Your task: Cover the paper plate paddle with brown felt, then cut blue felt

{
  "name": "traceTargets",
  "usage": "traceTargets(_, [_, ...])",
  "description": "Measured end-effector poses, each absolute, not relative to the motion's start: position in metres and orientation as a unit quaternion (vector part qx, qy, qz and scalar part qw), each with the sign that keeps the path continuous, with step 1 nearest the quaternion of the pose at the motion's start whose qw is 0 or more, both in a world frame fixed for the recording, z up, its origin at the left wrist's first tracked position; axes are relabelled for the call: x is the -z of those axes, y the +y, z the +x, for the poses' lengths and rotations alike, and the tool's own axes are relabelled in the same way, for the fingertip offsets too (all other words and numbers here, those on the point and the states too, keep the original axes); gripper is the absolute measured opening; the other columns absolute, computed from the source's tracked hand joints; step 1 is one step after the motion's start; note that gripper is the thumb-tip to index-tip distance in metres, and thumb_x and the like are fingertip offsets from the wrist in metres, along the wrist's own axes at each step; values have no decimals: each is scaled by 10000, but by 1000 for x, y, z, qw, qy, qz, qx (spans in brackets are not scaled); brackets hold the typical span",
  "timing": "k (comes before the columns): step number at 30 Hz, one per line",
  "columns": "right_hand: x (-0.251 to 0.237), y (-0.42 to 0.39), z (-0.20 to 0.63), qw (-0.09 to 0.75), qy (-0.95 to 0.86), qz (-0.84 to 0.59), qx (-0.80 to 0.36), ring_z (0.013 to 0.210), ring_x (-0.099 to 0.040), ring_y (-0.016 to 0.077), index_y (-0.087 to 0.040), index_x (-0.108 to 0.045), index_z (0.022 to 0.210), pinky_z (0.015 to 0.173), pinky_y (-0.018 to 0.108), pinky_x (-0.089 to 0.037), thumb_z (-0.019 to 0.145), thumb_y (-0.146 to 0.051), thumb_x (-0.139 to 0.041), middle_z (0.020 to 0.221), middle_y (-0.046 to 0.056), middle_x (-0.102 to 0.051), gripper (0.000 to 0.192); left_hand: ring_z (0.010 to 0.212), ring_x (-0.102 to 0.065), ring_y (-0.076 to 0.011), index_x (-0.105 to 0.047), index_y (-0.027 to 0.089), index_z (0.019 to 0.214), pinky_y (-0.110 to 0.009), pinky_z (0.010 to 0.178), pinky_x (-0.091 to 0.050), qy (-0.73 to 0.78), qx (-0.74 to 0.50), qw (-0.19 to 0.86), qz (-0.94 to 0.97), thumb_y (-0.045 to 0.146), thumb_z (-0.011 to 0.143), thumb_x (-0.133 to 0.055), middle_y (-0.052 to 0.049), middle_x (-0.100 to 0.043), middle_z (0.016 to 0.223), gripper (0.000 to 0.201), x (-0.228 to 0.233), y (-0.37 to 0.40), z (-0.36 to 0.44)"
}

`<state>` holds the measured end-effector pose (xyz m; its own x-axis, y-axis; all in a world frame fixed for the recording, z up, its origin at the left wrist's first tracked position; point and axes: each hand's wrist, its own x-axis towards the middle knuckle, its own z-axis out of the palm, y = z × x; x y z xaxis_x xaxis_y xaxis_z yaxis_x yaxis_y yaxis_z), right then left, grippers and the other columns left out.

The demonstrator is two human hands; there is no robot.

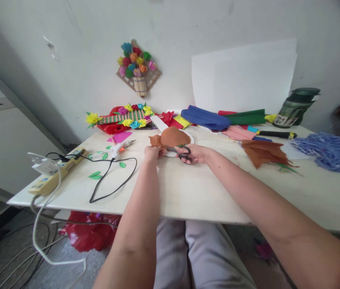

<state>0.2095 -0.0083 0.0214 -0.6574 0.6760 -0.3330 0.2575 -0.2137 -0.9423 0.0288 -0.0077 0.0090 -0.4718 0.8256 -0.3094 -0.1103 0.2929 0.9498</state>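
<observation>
In the head view my right hand (pixel 198 154) is closed around the handles of dark scissors (pixel 185 154), their blades pointing left toward my left hand. My left hand (pixel 154 153) pinches a small piece of brown crepe paper (pixel 155 140). Just behind both hands lies a white paddle-shaped piece (pixel 159 123) with a strip-like handle and a round end. Brown paper (pixel 175 137) covers most of that round end. The scissors overlap its near edge; whether the blades are cutting cannot be made out.
A glue gun (pixel 117 150) with a looping black cord and green paper leaves (pixel 95 175) lie at left, beside a power strip (pixel 57 172). Folded coloured paper (pixel 206 117) lines the back. Brown scrap (pixel 263 152), blue shredded strands (pixel 332 152) and a green bottle (pixel 293 108) are at right.
</observation>
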Motion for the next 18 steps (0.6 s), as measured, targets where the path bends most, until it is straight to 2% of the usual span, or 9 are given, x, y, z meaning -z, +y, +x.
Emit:
traceTargets(8, [-16,-13,211,212,-624,-416,-627,290,-313,-3,-104,-579,749,276,119,-155,775,-487,-640,422,-67,-456,388,515,-601,-150,-596,115,879,-258,558,-503,650,-566,449,236,48,754,-599,-18,-568,533,142,-6,-6,27])
traceTargets(15, [-22,-10,225,205,-648,-423,-600,320,-322,-1,-90,-601,729,306,124,-204,753,-459,-674,415,-59,-451,377,445,-566,-152,-619,105,800,-261,507,-486,666,-527,433,302,115,731,-653,-28,-553,467,78,-2,-5,24])
traceTargets(18, [-22,-7,235,196,-647,-428,-600,327,-345,3,-87,-613,752,312,124,-223,727,-463,-694,427,-53,-469,386,411,-544,-146,-618,104,769,-253,469,-468,673,-504,424,336,220,732,-677,-48,-565,470,135,-3,-7,26])
